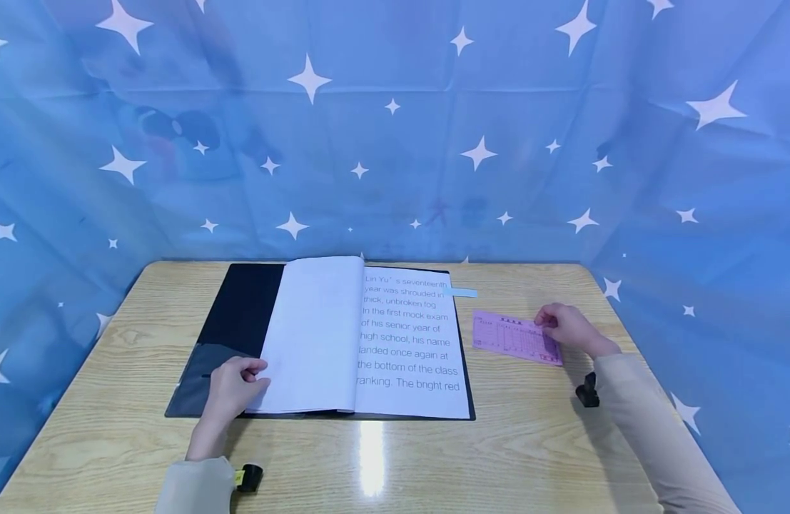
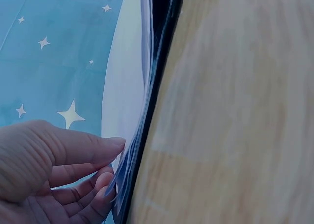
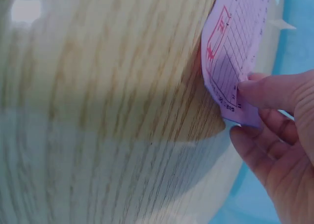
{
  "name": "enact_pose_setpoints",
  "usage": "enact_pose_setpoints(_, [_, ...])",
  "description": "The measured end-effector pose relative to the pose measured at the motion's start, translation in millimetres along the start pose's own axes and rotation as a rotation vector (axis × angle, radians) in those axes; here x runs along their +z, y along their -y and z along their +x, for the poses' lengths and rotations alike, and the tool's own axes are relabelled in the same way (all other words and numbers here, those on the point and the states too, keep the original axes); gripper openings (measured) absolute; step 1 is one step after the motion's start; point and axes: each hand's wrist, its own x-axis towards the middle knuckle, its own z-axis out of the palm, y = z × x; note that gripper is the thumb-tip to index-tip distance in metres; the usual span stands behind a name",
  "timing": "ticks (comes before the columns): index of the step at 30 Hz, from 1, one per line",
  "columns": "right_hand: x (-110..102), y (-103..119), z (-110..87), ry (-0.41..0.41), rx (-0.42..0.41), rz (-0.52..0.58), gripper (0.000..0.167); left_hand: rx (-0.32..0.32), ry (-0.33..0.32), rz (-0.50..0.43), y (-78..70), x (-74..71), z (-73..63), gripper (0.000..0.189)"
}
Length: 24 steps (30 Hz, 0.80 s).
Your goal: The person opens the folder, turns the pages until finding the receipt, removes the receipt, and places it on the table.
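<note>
A black folder [image 1: 237, 303] lies open on the table, with a blank white left page [image 1: 314, 335] and large printed English text on the right page [image 1: 410, 343]. At the lower left edge of the blank page, my left hand [image 1: 232, 385] pinches the page edges [image 2: 128, 167] between thumb and fingers; the left wrist view shows several sheets fanned there. To the folder's right, my right hand [image 1: 571, 330] pinches a pink printed slip [image 1: 513, 337] by its right end. The slip bears a ruled grid and a red stamp, and its held end curves up off the table in the right wrist view.
A light blue sticky tab [image 1: 462, 293] sticks out from the right page's edge. The wooden table [image 1: 292, 464] ends at a blue curtain [image 1: 395, 178] with white stars behind and at both sides. Light glares off the table near its front.
</note>
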Motion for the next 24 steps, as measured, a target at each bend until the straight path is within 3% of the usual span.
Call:
enact_pose_setpoints(12, [4, -3, -0.9, -0.041, -0.048, -0.091, 0.013, -0.015, 0.016, 0.012, -2.3, -0.5, 0.1, 0.021])
enact_pose_setpoints(16, [6, 1, -4.2, -0.090, -0.030, -0.016, 0.014, -0.014, 0.040, 0.027, -4.9, -1.9, 2.1, 0.020])
enact_pose_setpoints(19, [10, 9, -4.4, -0.179, -0.038, 0.050, 0.016, -0.008, 0.069, 0.035, -6.2, -3.9, 3.9, 0.019])
enact_pose_setpoints(24, [18, 44, 2.6, -0.306, -0.055, 0.188, 0.019, 0.027, 0.116, 0.030, -12.6, -8.7, 9.1, 0.015])
